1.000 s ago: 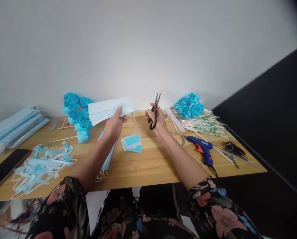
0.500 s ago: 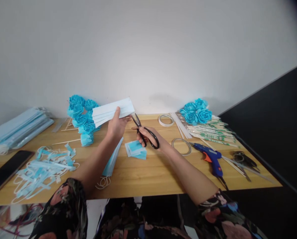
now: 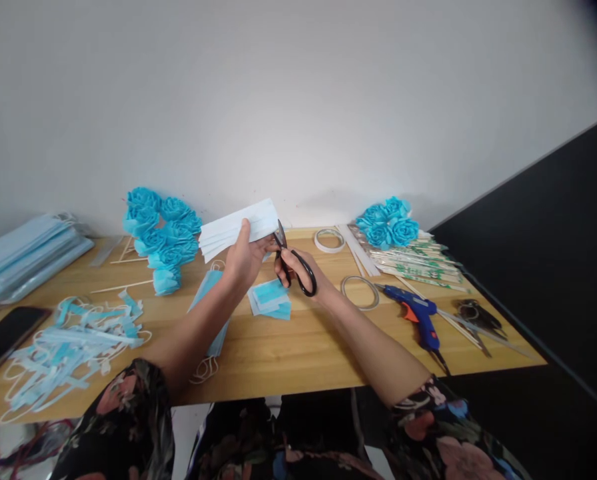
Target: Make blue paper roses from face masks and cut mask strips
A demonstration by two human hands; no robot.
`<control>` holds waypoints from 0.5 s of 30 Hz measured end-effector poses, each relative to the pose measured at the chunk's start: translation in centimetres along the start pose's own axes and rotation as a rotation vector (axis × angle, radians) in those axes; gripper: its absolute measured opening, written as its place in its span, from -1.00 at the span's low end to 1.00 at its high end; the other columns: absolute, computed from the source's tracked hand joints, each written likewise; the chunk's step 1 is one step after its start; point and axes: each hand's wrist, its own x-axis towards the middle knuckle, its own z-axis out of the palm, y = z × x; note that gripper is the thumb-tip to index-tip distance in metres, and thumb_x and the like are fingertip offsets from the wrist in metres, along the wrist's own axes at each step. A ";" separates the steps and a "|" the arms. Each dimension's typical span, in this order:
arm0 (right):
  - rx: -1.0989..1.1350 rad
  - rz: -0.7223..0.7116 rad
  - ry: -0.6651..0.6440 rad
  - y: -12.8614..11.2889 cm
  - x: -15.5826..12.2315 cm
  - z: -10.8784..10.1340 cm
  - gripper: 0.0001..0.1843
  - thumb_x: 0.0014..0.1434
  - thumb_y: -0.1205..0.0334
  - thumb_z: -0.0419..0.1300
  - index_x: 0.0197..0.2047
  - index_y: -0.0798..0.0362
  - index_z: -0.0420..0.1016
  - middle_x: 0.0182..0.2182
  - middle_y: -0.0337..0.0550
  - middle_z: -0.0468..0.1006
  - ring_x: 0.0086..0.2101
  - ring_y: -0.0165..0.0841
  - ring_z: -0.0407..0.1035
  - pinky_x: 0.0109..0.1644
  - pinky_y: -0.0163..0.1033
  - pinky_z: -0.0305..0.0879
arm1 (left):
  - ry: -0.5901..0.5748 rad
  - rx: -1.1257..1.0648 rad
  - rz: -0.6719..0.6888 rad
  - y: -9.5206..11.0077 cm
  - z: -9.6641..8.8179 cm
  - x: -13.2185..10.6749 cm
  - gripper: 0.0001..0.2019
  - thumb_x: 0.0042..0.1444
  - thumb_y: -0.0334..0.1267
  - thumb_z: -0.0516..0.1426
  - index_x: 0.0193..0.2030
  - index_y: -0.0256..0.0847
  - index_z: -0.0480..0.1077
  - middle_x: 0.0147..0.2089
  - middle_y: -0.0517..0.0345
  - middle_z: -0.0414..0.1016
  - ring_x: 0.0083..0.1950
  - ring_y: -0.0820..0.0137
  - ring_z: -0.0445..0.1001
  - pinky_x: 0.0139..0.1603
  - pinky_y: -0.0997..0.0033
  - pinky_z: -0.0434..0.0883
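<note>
My left hand (image 3: 242, 257) pinches a folded stack of pale blue face masks (image 3: 238, 228) and holds it up over the wooden table (image 3: 308, 340). Black-handled scissors (image 3: 293, 262) are gripped in my right hand (image 3: 298, 270), their blades touching the right end of the mask stack. Below the hands lie small cut blue squares (image 3: 269, 298) and a whole mask (image 3: 209, 313) with its ear loops at the table's front edge.
Blue fabric roses (image 3: 161, 233) lie at the back left, more roses (image 3: 387, 223) on wrapped chopsticks (image 3: 418, 261) at the back right. Mask stacks (image 3: 26, 253), a phone (image 3: 3, 337) and cut scraps (image 3: 73, 340) sit left. Tape rolls (image 3: 361, 291), a blue glue gun (image 3: 418, 317) and spare scissors (image 3: 476, 315) sit right.
My right hand swung the scissors down from upright and brought the blades to the end of the mask stack. The left hand kept the stack raised.
</note>
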 end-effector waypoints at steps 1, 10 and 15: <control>-0.021 -0.009 0.014 0.0 0.0 0.0 -0.32 0.10 -0.48 0.20 -0.39 0.07 0.42 -0.53 -0.27 0.41 -0.59 -0.50 0.27 -0.51 -0.33 0.16 | 0.008 0.001 0.015 -0.1 0.0 -0.1 -0.40 0.28 0.23 0.11 0.03 -0.39 0.46 -0.12 -0.24 0.65 -0.11 0.15 0.65 -0.05 0.20 0.53; -0.131 -0.049 0.068 0.9 0.1 -0.1 -0.40 0.20 -0.38 0.16 -0.42 0.05 0.36 -0.53 -0.28 0.39 -0.64 -0.52 0.23 -0.54 -0.32 0.12 | 0.007 -0.005 0.104 -0.7 -0.9 0.2 -0.45 0.18 0.22 0.22 -0.09 -0.34 0.50 -0.23 -0.16 0.64 -0.19 0.21 0.62 -0.03 0.23 0.49; -0.149 -0.053 0.075 1.0 0.1 0.0 -0.40 0.21 -0.37 0.16 -0.44 0.05 0.38 -0.60 -0.31 0.35 -0.65 -0.53 0.21 -0.55 -0.34 0.09 | -0.037 0.103 0.097 -0.4 -1.1 0.2 -0.58 -0.01 0.06 0.36 -0.27 -0.29 0.48 -0.32 0.02 0.57 -0.33 0.32 0.53 -0.09 0.24 0.46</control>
